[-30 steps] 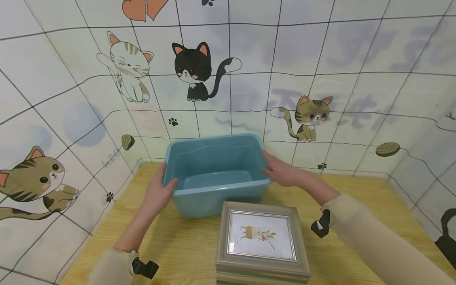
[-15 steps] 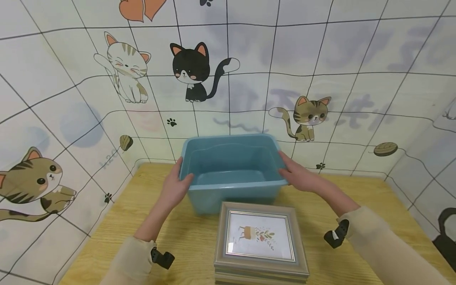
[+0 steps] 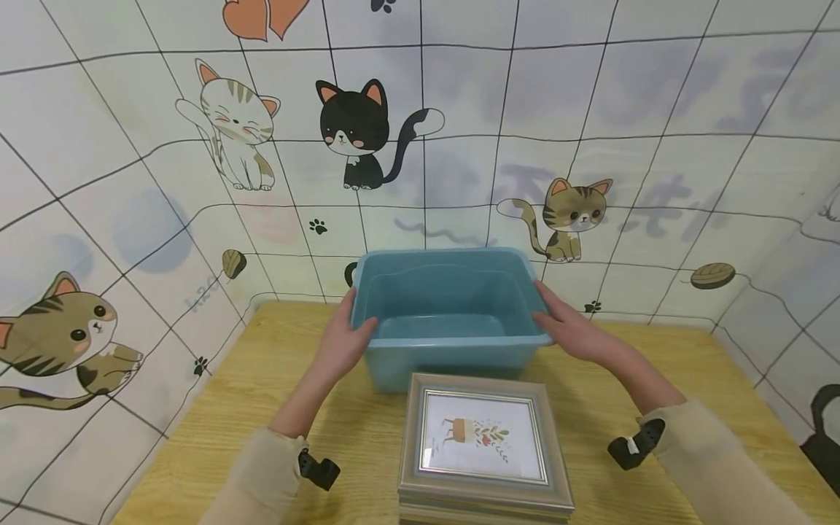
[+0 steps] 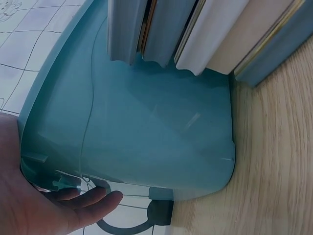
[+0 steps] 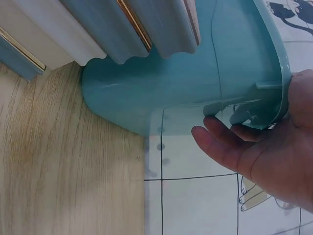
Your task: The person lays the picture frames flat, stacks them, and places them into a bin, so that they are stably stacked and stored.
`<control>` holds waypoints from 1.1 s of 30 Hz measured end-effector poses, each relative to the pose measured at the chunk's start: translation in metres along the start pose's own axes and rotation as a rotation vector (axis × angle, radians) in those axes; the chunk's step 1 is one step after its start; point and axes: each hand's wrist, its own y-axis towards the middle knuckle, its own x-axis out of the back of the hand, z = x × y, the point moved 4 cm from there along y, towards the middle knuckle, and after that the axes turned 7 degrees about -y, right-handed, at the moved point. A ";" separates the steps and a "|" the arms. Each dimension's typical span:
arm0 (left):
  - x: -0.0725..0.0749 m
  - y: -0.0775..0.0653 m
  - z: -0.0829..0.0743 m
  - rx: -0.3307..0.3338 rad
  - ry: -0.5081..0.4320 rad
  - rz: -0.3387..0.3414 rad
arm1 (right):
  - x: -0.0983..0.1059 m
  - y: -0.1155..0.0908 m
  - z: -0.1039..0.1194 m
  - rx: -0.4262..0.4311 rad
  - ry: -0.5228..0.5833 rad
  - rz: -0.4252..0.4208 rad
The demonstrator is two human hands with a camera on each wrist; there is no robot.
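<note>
A light blue plastic bin (image 3: 453, 361) stands on the table behind a stack of picture frames, its inside bare. My left hand (image 3: 344, 337) grips its left end, thumb over the rim and fingers down the outside. At the opposite end my right hand (image 3: 574, 329) holds the rim the same way. In the left wrist view, several fingers (image 4: 93, 200) curl under the bin's lip. Picture frames (image 3: 485, 437) lie stacked before the bin; the top one shows a potted plant drawing. Their moulded edges (image 5: 166, 29) show near the bin's wall in the right wrist view.
The wooden table (image 3: 216, 430) runs back to a white wall covering (image 3: 459, 168) with black grid lines and cartoon cats. This covering also closes off the left and right sides. Bare wood shows at both sides of the bin.
The bin has shifted right in the head view, both hands moving along with it, and now sits more squarely behind the frames. The frame stack has stayed in place.
</note>
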 end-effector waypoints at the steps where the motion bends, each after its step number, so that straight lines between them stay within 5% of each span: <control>1: -0.002 0.000 -0.001 -0.003 -0.005 0.001 | 0.001 -0.001 -0.002 -0.002 -0.005 -0.007; 33: -0.039 0.011 -0.018 0.002 -0.068 0.029 | 0.015 -0.029 -0.030 -0.038 0.147 -0.097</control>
